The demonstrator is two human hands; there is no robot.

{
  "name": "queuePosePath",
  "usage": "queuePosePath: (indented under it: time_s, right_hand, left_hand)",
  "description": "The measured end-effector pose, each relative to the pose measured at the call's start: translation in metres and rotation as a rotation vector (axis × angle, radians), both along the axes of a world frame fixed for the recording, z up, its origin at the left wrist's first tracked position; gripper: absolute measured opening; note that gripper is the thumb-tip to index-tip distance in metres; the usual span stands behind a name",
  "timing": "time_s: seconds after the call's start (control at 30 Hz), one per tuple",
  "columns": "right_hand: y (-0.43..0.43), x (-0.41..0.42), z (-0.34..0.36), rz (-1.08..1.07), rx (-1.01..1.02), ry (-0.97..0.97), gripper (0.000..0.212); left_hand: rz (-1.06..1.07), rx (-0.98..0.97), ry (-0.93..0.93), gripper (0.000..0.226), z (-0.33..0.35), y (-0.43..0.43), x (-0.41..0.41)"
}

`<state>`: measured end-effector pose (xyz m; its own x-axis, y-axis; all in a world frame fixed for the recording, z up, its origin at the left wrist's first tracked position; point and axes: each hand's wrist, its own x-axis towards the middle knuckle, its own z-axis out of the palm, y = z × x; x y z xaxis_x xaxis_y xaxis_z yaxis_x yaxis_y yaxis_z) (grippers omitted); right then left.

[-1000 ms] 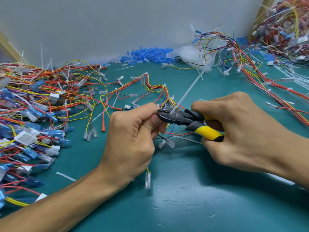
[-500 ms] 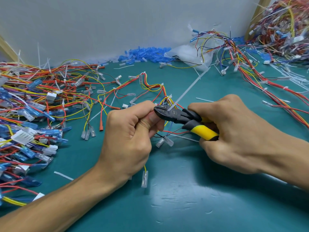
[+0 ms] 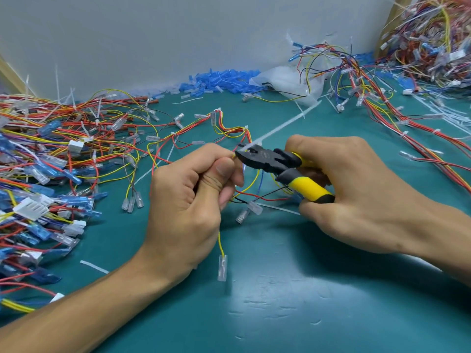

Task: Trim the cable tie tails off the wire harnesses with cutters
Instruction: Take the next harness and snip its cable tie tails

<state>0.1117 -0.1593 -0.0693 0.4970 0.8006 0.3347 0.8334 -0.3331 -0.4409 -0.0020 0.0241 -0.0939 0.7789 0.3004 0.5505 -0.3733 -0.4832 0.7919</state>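
The left hand's (image 3: 188, 200) fingers (image 3: 211, 155) are curled tight, with the thumb pressed over them, pinching a bundle of thin red, yellow and black wires, the wire harness (image 3: 229, 132), just above the teal table top (image 3: 305, 301). Touching those fingertips is the black nose of the yellow-and-black-handled cutters (image 3: 270, 161). Its jaws are set at the root of a thin white plastic cable tie tail (image 3: 280, 127), though I can't tell if it's cut through.

The tail is straight and stiff, slanting up and away to the right toward the back wall. The cutters lie nearly level, nose pointing left and handles trailing down to the right. The right hand (image 3: 356, 194) wraps both handles, fingers squeezed round them.

A tangled heap of coloured harnesses (image 3: 51, 154) lies to the left, and another (image 3: 433, 34) sits at far right.
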Motion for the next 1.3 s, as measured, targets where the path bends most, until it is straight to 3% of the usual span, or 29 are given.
queuePosePath:
  time_s: [0.13, 0.77, 1.3]
  right_hand:
    - [0.0, 0.001, -0.004, -0.006, -0.022, 0.001, 0.021]
    - [0.001, -0.008, 0.001, -0.043, 0.02, 0.121, 0.023]
    - [-0.001, -0.012, 0.004, -0.059, 0.052, 0.047, 0.029]
  left_hand:
    - [0.001, -0.058, -0.01, 0.03, -0.003, 0.002, 0.002]
    - [0.034, 0.023, -0.016, 0.024, 0.0, -0.001, -0.001]
    - [0.009, 0.045, -0.015, 0.025, -0.001, -0.002, -0.001]
